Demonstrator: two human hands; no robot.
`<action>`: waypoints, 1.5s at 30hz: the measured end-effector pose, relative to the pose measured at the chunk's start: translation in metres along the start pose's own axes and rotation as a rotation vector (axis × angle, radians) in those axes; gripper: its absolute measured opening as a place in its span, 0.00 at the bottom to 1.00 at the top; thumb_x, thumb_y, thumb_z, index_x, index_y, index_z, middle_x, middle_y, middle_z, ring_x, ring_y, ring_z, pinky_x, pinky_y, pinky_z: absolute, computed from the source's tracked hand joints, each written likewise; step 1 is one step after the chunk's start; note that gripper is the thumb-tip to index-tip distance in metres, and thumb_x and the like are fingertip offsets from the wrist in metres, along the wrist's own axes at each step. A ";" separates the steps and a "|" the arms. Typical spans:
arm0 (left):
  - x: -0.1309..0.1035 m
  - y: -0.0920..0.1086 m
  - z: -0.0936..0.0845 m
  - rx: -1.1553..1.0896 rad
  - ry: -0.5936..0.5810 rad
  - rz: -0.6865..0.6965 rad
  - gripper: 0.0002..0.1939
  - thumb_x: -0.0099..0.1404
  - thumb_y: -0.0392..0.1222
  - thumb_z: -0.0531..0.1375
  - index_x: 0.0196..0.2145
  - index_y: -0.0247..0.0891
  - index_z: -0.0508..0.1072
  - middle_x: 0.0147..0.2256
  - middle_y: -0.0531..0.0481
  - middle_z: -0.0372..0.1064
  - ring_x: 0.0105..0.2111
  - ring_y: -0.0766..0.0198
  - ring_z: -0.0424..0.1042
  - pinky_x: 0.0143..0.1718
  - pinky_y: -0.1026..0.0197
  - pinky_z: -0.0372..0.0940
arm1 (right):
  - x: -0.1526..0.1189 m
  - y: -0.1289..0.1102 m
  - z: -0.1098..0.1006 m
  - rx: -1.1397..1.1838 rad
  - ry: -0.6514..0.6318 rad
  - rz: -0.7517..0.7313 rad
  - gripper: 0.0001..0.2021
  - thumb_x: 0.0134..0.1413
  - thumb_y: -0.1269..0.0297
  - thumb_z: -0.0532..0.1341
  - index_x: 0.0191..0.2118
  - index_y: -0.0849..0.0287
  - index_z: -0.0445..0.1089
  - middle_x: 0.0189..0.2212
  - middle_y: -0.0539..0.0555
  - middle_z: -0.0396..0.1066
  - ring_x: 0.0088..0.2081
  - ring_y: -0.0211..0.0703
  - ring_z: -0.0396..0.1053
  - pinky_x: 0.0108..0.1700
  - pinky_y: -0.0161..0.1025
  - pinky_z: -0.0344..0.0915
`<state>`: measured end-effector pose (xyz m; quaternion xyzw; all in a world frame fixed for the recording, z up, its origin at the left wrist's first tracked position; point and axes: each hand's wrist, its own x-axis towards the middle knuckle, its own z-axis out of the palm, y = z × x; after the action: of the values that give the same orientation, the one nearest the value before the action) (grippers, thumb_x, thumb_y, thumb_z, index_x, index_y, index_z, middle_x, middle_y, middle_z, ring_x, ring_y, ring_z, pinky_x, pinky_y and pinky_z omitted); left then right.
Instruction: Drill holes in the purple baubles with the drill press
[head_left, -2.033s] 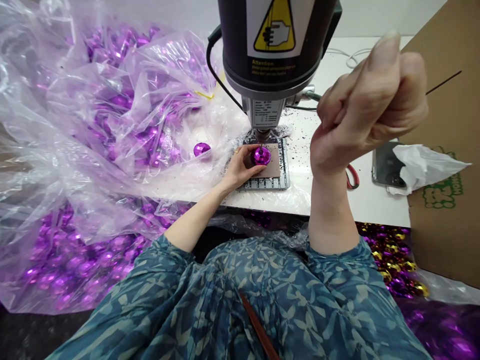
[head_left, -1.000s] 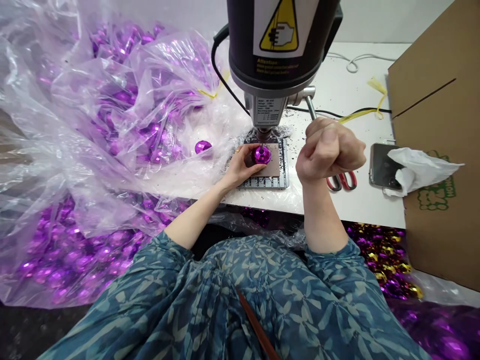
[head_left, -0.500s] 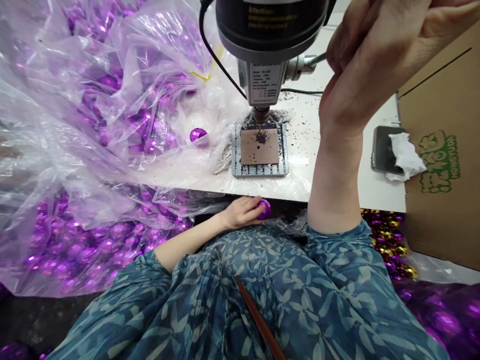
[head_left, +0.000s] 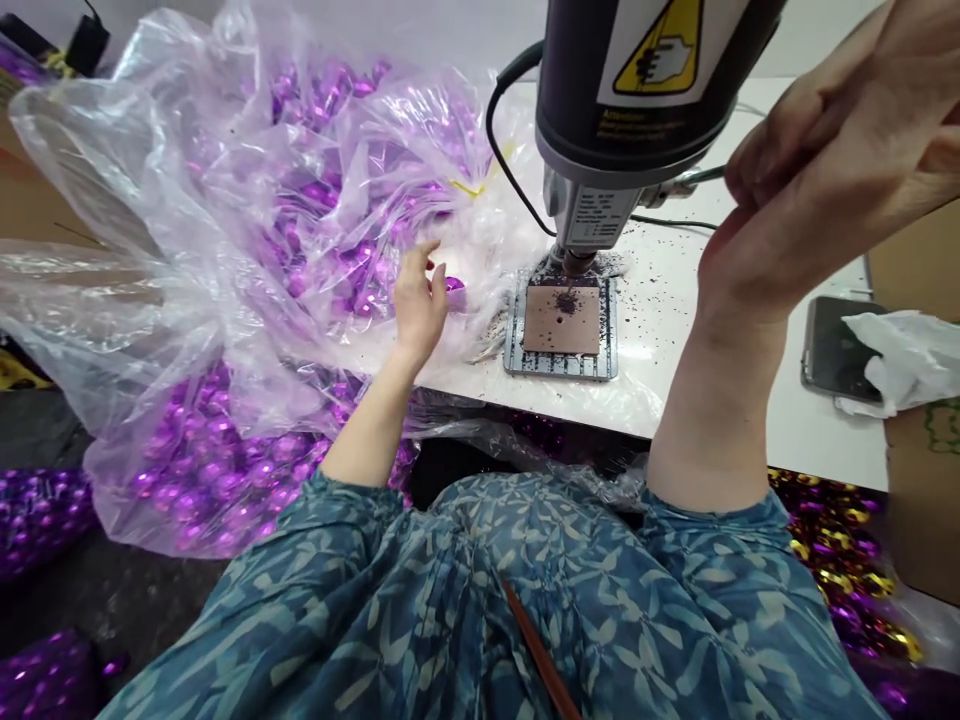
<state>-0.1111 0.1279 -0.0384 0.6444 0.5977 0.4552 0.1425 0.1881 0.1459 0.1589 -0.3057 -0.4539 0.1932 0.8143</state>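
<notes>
My left hand (head_left: 420, 300) is over the near edge of the plastic bag, fingers apart and holding nothing, just left of a single shiny purple ball (head_left: 454, 286). My right hand (head_left: 795, 160) is raised at the upper right, its fingers wrapped round the lever (head_left: 705, 175) of a bench drill press (head_left: 600, 215). Under the drill lies a brown square plate (head_left: 562, 335) with a small hole, on a grey slotted metal base (head_left: 517, 350). Dark shavings are scattered on and around it.
A large clear plastic bag (head_left: 187, 240) of purple balls (head_left: 217, 470) spreads over the left side and down past the table edge. On the right of the white table (head_left: 645, 310) lie a dark phone (head_left: 836, 345) and crumpled white tissue (head_left: 907, 350). A cardboard box (head_left: 919, 510) stands beyond.
My left hand has moved up and left from the table's front edge, and the purple ball it held is gone from it. The view has shifted left. My right hand stays on the lever.
</notes>
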 end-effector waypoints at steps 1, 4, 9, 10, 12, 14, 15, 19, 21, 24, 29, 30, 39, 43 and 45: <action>0.016 -0.010 -0.001 0.064 -0.072 -0.030 0.18 0.71 0.45 0.71 0.57 0.45 0.83 0.47 0.42 0.79 0.53 0.45 0.81 0.62 0.46 0.76 | -0.001 0.002 0.000 0.064 0.018 -0.046 0.16 0.69 0.78 0.56 0.27 0.60 0.64 0.14 0.43 0.48 0.16 0.23 0.50 0.26 0.33 0.37; 0.036 -0.027 -0.001 0.185 -0.359 -0.123 0.22 0.57 0.36 0.75 0.51 0.41 0.87 0.40 0.43 0.77 0.46 0.43 0.82 0.60 0.43 0.77 | -0.002 0.007 -0.001 0.245 0.028 -0.170 0.15 0.65 0.77 0.61 0.25 0.62 0.64 0.14 0.43 0.49 0.16 0.22 0.50 0.26 0.33 0.36; 0.025 -0.008 -0.002 -0.212 -0.139 -0.084 0.29 0.61 0.51 0.80 0.58 0.45 0.83 0.55 0.41 0.79 0.55 0.48 0.79 0.63 0.48 0.76 | -0.003 0.002 -0.004 0.170 -0.070 -0.176 0.19 0.62 0.59 0.66 0.26 0.58 0.58 0.15 0.42 0.51 0.17 0.21 0.52 0.25 0.30 0.42; 0.022 0.001 -0.002 -0.352 -0.104 -0.095 0.31 0.64 0.58 0.79 0.60 0.47 0.82 0.57 0.43 0.79 0.57 0.50 0.79 0.62 0.50 0.77 | -0.003 0.000 -0.004 0.162 -0.074 -0.172 0.21 0.60 0.54 0.67 0.26 0.57 0.57 0.15 0.41 0.51 0.16 0.22 0.52 0.25 0.30 0.43; 0.015 0.021 0.001 -0.611 -0.108 -0.169 0.32 0.70 0.71 0.72 0.62 0.51 0.80 0.57 0.44 0.80 0.57 0.51 0.80 0.58 0.52 0.80 | -0.004 -0.003 -0.004 0.158 -0.061 -0.173 0.25 0.52 0.45 0.68 0.26 0.55 0.54 0.14 0.41 0.51 0.16 0.22 0.52 0.24 0.32 0.42; 0.008 0.040 0.008 -0.792 -0.154 -0.267 0.33 0.74 0.75 0.67 0.64 0.51 0.79 0.54 0.44 0.81 0.57 0.50 0.81 0.56 0.51 0.82 | -0.004 -0.003 -0.003 0.159 -0.040 -0.170 0.27 0.49 0.41 0.68 0.26 0.55 0.54 0.14 0.41 0.51 0.16 0.22 0.51 0.25 0.32 0.42; 0.003 0.047 0.013 -0.848 -0.178 -0.309 0.32 0.75 0.74 0.66 0.65 0.51 0.79 0.53 0.45 0.81 0.58 0.50 0.82 0.56 0.50 0.82 | -0.005 -0.003 -0.002 0.159 -0.031 -0.168 0.28 0.49 0.41 0.69 0.25 0.55 0.54 0.14 0.41 0.51 0.16 0.21 0.51 0.25 0.32 0.42; -0.013 0.059 0.038 -0.948 -0.279 -0.421 0.28 0.71 0.61 0.76 0.61 0.46 0.82 0.55 0.44 0.84 0.61 0.51 0.83 0.64 0.49 0.80 | -0.007 -0.003 0.001 0.176 -0.021 -0.156 0.27 0.48 0.41 0.69 0.26 0.57 0.57 0.15 0.40 0.49 0.17 0.18 0.50 0.24 0.28 0.43; -0.019 0.057 0.054 -0.960 -0.328 -0.450 0.27 0.66 0.58 0.80 0.56 0.42 0.84 0.56 0.43 0.85 0.60 0.51 0.84 0.66 0.50 0.78 | -0.009 -0.003 0.002 0.193 -0.023 -0.163 0.26 0.49 0.42 0.69 0.26 0.59 0.59 0.15 0.40 0.48 0.17 0.17 0.49 0.26 0.26 0.45; -0.024 0.050 0.077 -0.938 -0.339 -0.432 0.31 0.59 0.60 0.83 0.54 0.43 0.85 0.56 0.43 0.87 0.60 0.51 0.85 0.69 0.47 0.77 | -0.012 -0.003 0.002 0.217 -0.025 -0.189 0.26 0.53 0.44 0.68 0.27 0.60 0.58 0.16 0.40 0.46 0.18 0.16 0.49 0.27 0.25 0.44; -0.023 0.039 0.103 -0.868 -0.321 -0.314 0.41 0.51 0.63 0.86 0.57 0.45 0.83 0.56 0.43 0.87 0.58 0.49 0.86 0.67 0.42 0.79 | -0.017 -0.004 -0.003 0.229 -0.082 -0.195 0.21 0.61 0.53 0.67 0.29 0.61 0.59 0.18 0.41 0.49 0.20 0.15 0.52 0.29 0.23 0.47; -0.022 0.038 0.105 -0.854 -0.337 -0.295 0.42 0.51 0.63 0.86 0.58 0.44 0.83 0.56 0.43 0.87 0.57 0.49 0.86 0.65 0.42 0.80 | -0.017 -0.004 -0.003 0.227 -0.083 -0.196 0.20 0.62 0.54 0.66 0.29 0.61 0.59 0.19 0.41 0.49 0.20 0.15 0.53 0.30 0.23 0.48; -0.024 0.042 0.107 -0.612 -0.410 -0.152 0.40 0.58 0.59 0.84 0.62 0.44 0.81 0.47 0.46 0.86 0.40 0.56 0.84 0.43 0.54 0.82 | -0.019 -0.003 -0.004 0.223 -0.055 -0.273 0.21 0.62 0.54 0.64 0.25 0.67 0.65 0.21 0.43 0.53 0.22 0.12 0.54 0.29 0.20 0.47; -0.025 0.043 0.111 -0.460 -0.384 0.003 0.37 0.61 0.53 0.83 0.64 0.45 0.79 0.52 0.43 0.85 0.48 0.52 0.84 0.50 0.49 0.81 | -0.020 -0.006 -0.004 0.212 -0.056 -0.250 0.17 0.70 0.72 0.54 0.26 0.65 0.64 0.20 0.43 0.51 0.21 0.12 0.53 0.29 0.20 0.46; -0.027 0.043 0.115 -0.403 -0.369 0.088 0.38 0.63 0.51 0.82 0.66 0.46 0.77 0.58 0.42 0.82 0.55 0.48 0.82 0.59 0.44 0.80 | -0.019 -0.008 -0.003 0.204 -0.055 -0.230 0.15 0.69 0.76 0.52 0.27 0.63 0.60 0.20 0.42 0.50 0.20 0.13 0.51 0.28 0.21 0.45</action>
<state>0.0070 0.1346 -0.0812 0.7004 0.4304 0.4458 0.3543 0.1813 0.1277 0.1507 -0.1620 -0.4858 0.1523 0.8453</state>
